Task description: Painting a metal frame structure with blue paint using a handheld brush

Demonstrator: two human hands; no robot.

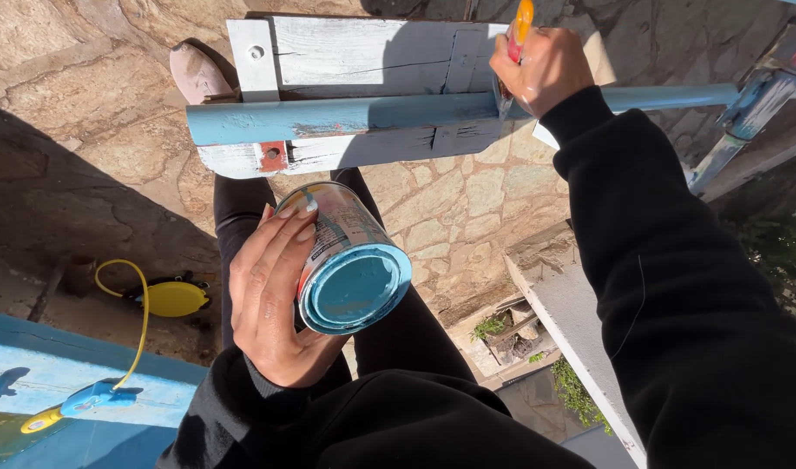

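Head view, looking down. The left hand [272, 300] holds a paint can [350, 260] below the blue rail [346, 117]; its fingers [285, 230] curl round the can's side wall and are closed on it, the fingertips near the upper end and the palm against the left flank. The can is tilted, its long axis running from upper left to lower right, and its blue-coated round end faces lower right toward the camera. The right hand [541, 65], at the rail's right part, has its fingers closed about an orange-handled brush [521, 22]; the handle points up, the bristle end down against the rail. Behind the rail lies a weathered white wooden panel [363, 61].
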